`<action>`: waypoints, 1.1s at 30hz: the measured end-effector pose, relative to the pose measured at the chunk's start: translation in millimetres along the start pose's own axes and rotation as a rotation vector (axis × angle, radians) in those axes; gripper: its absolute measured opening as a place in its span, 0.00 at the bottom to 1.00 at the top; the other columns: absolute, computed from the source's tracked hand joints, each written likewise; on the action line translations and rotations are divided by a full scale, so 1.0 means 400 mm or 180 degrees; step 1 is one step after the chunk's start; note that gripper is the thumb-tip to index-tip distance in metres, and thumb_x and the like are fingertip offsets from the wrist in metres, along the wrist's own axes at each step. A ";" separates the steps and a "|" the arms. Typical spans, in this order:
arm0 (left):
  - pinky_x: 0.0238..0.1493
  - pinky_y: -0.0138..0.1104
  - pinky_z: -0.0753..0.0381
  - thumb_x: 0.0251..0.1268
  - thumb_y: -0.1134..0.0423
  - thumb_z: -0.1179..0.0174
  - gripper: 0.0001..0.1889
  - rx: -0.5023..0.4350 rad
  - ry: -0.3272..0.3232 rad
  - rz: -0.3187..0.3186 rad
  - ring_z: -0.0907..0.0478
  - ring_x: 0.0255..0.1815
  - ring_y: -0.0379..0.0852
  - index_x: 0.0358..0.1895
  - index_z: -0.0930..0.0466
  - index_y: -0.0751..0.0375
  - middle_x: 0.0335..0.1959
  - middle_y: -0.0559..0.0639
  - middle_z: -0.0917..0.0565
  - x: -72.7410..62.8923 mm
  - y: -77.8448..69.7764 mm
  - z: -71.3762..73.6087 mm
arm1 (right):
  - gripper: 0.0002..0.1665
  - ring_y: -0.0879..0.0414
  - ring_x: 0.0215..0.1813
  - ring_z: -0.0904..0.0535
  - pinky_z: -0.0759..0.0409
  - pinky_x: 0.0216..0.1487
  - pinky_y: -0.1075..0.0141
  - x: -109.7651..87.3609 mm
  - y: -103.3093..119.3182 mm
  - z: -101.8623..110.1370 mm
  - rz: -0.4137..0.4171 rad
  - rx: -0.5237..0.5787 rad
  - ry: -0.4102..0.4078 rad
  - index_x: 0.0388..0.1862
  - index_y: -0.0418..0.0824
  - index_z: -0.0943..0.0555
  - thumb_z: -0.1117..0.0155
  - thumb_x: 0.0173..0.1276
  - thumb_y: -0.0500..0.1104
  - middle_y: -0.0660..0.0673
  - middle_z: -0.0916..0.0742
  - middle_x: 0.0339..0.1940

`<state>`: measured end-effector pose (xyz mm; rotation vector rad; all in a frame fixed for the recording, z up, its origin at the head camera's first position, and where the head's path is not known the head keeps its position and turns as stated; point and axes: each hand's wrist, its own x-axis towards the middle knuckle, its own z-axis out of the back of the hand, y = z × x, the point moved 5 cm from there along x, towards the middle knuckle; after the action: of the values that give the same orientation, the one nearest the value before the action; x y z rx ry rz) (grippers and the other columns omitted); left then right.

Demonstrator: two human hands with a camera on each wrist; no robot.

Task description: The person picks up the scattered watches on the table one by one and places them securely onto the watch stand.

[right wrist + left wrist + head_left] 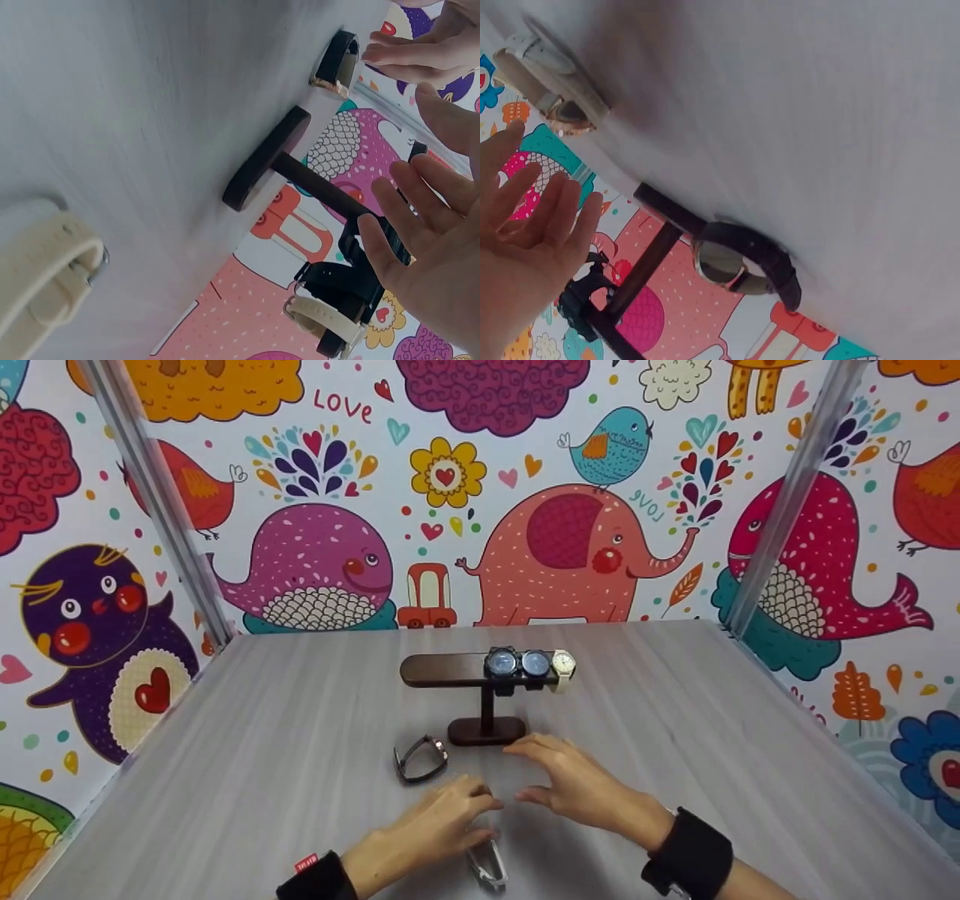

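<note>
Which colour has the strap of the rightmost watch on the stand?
The strap is cream; it shows best in the right wrist view.

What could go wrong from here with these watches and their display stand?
The pale-strapped wristwatch rests loose on the table, close to the left hand; a stray brush could knock it aside.

The display stand carries its three wristwatches only toward its right end, so it may be less steady. With the right hand near its base, a bump might tip it.
</note>
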<state>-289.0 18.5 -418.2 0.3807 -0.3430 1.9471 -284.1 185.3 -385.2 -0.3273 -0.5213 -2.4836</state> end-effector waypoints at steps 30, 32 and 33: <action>0.29 0.26 0.22 0.65 0.61 0.36 0.04 -0.0314 0.0596 0.0296 0.20 0.32 0.33 0.35 0.12 0.54 0.31 0.43 0.15 -0.002 0.001 -0.032 | 0.25 0.51 0.60 0.18 0.20 0.60 0.53 -0.055 0.020 -0.062 0.0031 -0.0076 0.0385 0.59 0.42 0.19 0.30 0.66 0.50 0.50 0.14 0.56; 0.30 0.25 0.21 0.66 0.62 0.36 0.04 -0.0407 0.0629 0.0346 0.20 0.32 0.33 0.35 0.12 0.54 0.31 0.44 0.15 -0.004 0.003 -0.029 | 0.25 0.51 0.60 0.18 0.20 0.61 0.53 -0.053 0.020 -0.060 0.0018 -0.0057 0.0385 0.60 0.41 0.19 0.30 0.66 0.49 0.49 0.14 0.57; 0.31 0.25 0.21 0.66 0.62 0.37 0.05 -0.0452 0.0645 0.0383 0.20 0.33 0.33 0.36 0.12 0.54 0.32 0.44 0.15 -0.005 0.005 -0.027 | 0.25 0.50 0.59 0.18 0.20 0.61 0.53 -0.052 0.020 -0.057 0.0010 -0.0051 0.0376 0.60 0.41 0.19 0.30 0.66 0.49 0.49 0.14 0.57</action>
<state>-291.4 20.6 -429.1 0.0704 -0.3763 2.0440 -265.5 179.5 -410.3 -0.1862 -0.4519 -2.4872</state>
